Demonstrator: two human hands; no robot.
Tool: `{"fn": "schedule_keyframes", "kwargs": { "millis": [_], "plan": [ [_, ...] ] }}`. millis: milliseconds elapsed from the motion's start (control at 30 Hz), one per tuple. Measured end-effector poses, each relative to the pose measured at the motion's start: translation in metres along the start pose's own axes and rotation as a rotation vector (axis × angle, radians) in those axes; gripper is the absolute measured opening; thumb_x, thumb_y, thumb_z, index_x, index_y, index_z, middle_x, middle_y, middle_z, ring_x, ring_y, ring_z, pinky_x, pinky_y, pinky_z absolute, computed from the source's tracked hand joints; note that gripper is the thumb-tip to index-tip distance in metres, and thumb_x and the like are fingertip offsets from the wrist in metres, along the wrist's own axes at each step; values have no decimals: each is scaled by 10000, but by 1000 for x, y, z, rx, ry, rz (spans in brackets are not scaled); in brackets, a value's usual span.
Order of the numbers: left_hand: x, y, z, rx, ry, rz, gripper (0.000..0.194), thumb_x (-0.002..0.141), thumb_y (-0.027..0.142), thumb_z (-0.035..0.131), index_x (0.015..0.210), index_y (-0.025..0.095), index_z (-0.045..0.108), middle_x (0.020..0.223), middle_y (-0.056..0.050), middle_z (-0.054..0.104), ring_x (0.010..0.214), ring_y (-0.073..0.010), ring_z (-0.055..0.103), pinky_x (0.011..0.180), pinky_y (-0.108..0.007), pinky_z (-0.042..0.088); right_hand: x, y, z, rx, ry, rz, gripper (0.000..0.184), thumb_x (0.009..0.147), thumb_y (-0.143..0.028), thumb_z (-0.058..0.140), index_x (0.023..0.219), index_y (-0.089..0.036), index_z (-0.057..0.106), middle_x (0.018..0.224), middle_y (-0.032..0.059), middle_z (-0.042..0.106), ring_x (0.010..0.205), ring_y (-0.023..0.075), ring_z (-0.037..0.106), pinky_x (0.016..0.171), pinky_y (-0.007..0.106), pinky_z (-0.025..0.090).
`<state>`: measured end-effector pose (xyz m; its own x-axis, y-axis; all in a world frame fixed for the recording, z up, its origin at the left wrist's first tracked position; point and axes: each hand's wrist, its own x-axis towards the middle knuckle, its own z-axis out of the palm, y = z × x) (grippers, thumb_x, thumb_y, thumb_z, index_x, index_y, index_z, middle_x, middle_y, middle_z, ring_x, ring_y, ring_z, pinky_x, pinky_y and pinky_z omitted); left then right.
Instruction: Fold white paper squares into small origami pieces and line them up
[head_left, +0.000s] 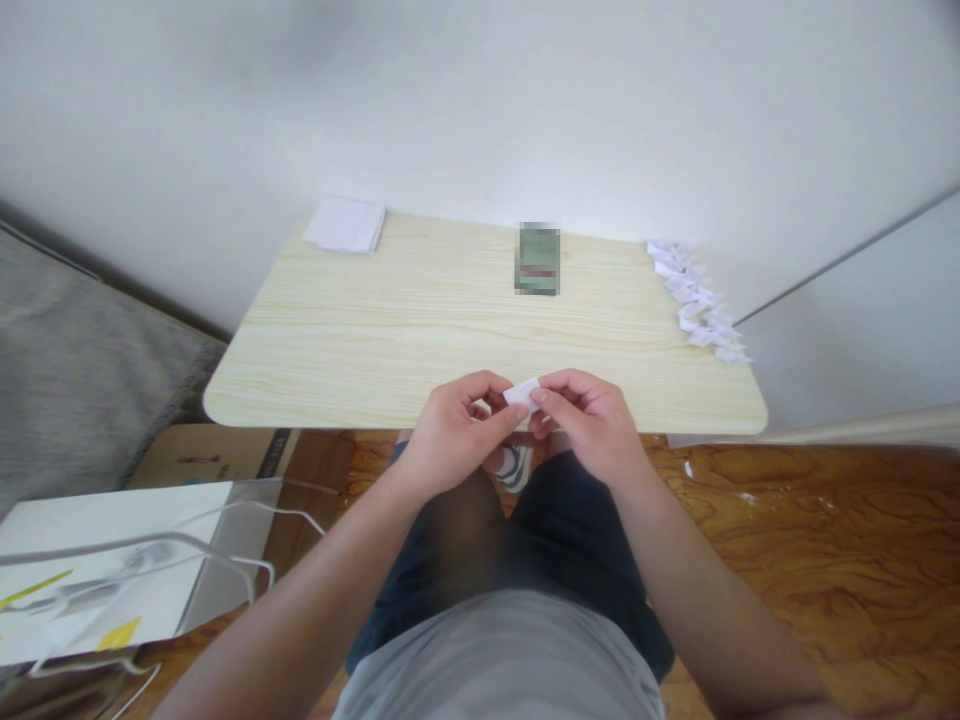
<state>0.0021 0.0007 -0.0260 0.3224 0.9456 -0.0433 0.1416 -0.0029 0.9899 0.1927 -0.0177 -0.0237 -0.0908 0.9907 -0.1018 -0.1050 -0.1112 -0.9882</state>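
Note:
A small folded piece of white paper [519, 394] is pinched between both my hands, just above the front edge of the pale wooden table [420, 320]. My left hand [465, 425] grips its left side between thumb and fingers. From the other side, my right hand [589, 415] holds it with thumb and forefinger. The paper's exact folds are too small to make out. Along the table's right edge runs a row of folded white paper figures [694, 295], shaped like small origami birds. At the back left lies a stack of white paper sheets [345, 224].
A blurred-out green rectangular item [538, 260] lies at the table's back middle. White wall stands behind. Left of the table are a grey cloth-covered surface [82, 370], a cardboard box [206, 452] and a white box [112, 560] crossed by cables. Paper scraps [688, 468] dot the wooden floor.

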Motion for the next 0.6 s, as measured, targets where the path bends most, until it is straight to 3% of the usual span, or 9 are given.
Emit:
{"fn": "schedule_keyframes", "kwargs": {
  "millis": [300, 600],
  "plan": [
    [-1, 6, 7, 217, 76, 28, 190, 892, 372, 722, 875, 188, 682, 732, 13, 643, 628, -115, 603, 553, -210, 463, -1, 0, 1, -171, 31, -84, 200, 840, -378, 827, 925, -216, 746, 766, -1, 727, 666, 143, 682, 610, 256, 556],
    [-1, 7, -1, -77, -92, -51, 238, 920, 413, 698, 903, 178, 665, 738, 14, 639, 591, -121, 597, 546, -244, 471, 3, 0, -9, 56, -31, -4, 193, 835, -373, 836, 912, -225, 740, 771, -1, 766, 621, 145, 716, 608, 269, 601]
  ]
}}
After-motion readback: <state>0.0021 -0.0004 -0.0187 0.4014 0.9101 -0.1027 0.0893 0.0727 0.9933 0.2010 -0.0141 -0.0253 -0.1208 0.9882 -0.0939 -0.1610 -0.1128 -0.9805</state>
